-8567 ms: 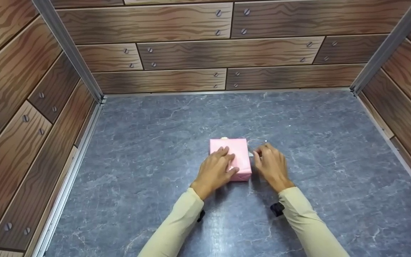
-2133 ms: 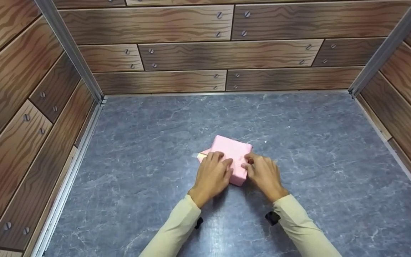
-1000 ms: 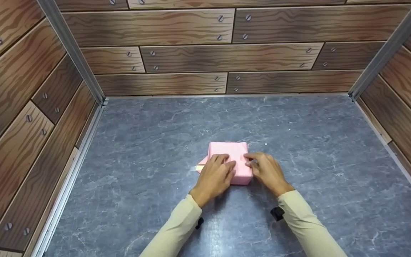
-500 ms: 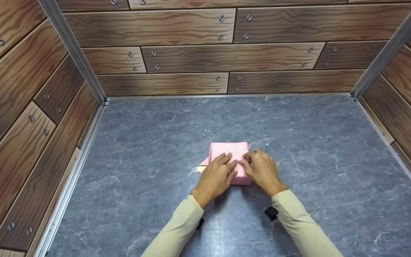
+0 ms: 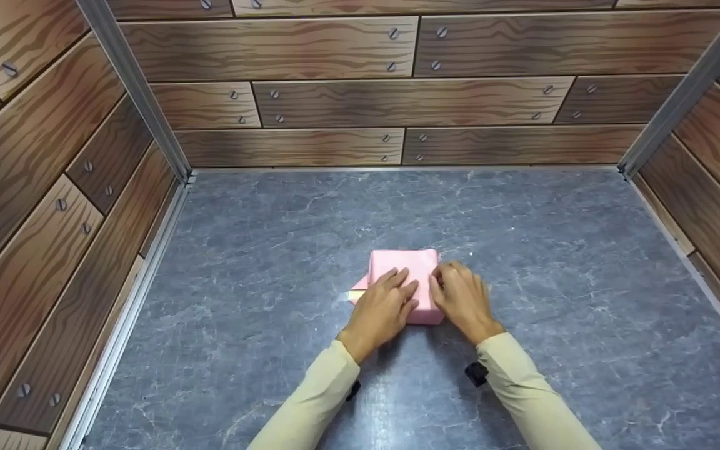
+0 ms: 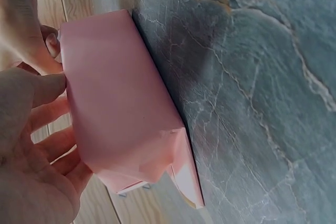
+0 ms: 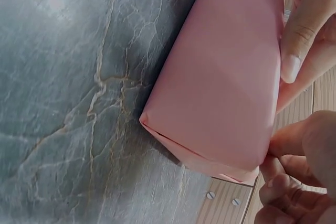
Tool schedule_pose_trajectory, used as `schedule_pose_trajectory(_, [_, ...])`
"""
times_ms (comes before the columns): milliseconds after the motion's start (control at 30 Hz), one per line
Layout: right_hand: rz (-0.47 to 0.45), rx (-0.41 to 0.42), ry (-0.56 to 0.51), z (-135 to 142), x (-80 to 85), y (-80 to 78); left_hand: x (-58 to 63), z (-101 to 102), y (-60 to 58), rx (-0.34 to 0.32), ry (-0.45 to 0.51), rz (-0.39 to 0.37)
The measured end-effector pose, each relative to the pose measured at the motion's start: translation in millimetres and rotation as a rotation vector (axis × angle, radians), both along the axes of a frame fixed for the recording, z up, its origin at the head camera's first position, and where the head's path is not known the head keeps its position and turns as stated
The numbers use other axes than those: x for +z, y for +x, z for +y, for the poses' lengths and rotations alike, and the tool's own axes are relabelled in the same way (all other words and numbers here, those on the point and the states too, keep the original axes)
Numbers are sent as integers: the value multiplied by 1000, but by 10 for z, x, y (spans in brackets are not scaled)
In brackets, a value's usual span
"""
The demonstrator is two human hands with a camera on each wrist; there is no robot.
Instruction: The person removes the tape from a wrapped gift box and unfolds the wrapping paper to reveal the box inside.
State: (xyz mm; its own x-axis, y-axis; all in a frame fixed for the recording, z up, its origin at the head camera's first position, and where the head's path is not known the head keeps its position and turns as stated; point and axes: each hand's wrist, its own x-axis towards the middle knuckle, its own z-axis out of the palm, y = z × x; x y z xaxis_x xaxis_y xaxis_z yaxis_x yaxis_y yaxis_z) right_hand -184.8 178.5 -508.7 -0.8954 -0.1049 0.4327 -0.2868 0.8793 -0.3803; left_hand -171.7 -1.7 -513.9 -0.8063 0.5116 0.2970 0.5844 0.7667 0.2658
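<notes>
A box wrapped in pink paper point(image 5: 407, 262) lies on the grey marbled surface. Its folded end flap sticks out to the left as a point with a pale yellow strip point(image 5: 356, 294). Across the top of the box rests my left hand point(image 5: 380, 309), fingers spread and nearly straight, with the thumb near the front edge point(image 6: 50, 88). My right hand point(image 5: 465, 300) is at the box's right upper edge; its curled fingers and thumb come together there and touch the paper. In the right wrist view the right fingertips point(image 7: 270, 167) meet the box's corner, partly hidden.
The marbled surface point(image 5: 272, 237) reaches to wood-patterned panels point(image 5: 335, 103) at the back, left and right. Metal strips point(image 5: 166, 237) edge the panels. A tiny white speck point(image 5: 471, 254) lies beyond the right hand.
The box was turned since the earliest frame, and its pointed flap now shows at the left. The right hand has shifted slightly from the box's top to its right edge; the left hand stays on it.
</notes>
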Motion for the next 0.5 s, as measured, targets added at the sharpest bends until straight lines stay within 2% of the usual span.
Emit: schedule_pose_trajectory(500, [-12,-50,-21,255,26,13,5,-5,16,11,-4,-34])
